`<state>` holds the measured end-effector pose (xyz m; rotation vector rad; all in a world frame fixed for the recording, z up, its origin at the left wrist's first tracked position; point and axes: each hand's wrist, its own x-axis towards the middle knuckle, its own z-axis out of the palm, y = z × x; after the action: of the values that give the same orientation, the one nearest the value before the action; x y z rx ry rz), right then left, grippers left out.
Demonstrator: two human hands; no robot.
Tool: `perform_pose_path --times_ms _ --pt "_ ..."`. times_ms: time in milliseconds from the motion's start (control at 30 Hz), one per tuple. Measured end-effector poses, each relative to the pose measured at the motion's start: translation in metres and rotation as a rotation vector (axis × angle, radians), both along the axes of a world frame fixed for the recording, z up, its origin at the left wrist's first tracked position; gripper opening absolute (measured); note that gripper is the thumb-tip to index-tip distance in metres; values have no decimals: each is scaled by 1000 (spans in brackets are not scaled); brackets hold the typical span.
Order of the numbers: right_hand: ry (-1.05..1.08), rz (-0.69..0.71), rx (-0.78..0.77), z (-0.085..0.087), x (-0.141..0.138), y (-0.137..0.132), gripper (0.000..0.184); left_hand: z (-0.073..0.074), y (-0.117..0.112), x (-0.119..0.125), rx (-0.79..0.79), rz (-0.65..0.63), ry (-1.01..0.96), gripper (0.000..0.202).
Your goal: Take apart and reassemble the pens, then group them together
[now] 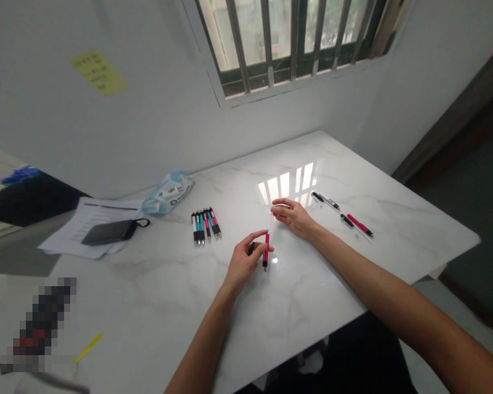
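My left hand point(245, 259) is closed on a red pen barrel point(266, 250), held upright just above the white marble table point(296, 295); a small black piece shows between its fingers. My right hand point(291, 214) sits a little farther back and to the right, fingers pinched on a thin pale part that I cannot make out well. A row of several assembled pens point(205, 224), blue, red and white, lies to the left of both hands.
Loose pen parts point(342, 215), black and red, lie to the right of my right hand. A plastic packet point(168, 192), papers point(86, 224) and a black pouch point(109, 232) sit at the back left. A yellow strip point(89, 346) lies near the front left.
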<state>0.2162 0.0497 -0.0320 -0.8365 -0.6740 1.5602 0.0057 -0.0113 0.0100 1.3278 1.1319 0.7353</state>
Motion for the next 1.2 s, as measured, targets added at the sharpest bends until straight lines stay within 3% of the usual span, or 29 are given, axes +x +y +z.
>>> perform_pose_path --times_ms 233,433,633,867,1000,1100,1200 --pt "-53 68 19 2 -1 -3 41 -2 2 0 7 -11 -5 53" --pt "-103 206 58 4 -3 -7 44 -2 1 1 0 13 -23 50" --pt "-305 411 294 20 -10 -19 35 -8 -1 1 10 29 -55 57" --pt "-521 459 381 19 -23 -29 25 -9 -6 6 83 35 -54 61" --pt "-489 434 417 14 -32 -31 21 -10 -7 8 103 22 -104 58" --pt "-354 370 283 14 -34 -29 24 -10 -7 7 91 23 -91 60" --pt "-105 210 126 20 -24 -23 28 -8 -6 6 68 23 -73 60"
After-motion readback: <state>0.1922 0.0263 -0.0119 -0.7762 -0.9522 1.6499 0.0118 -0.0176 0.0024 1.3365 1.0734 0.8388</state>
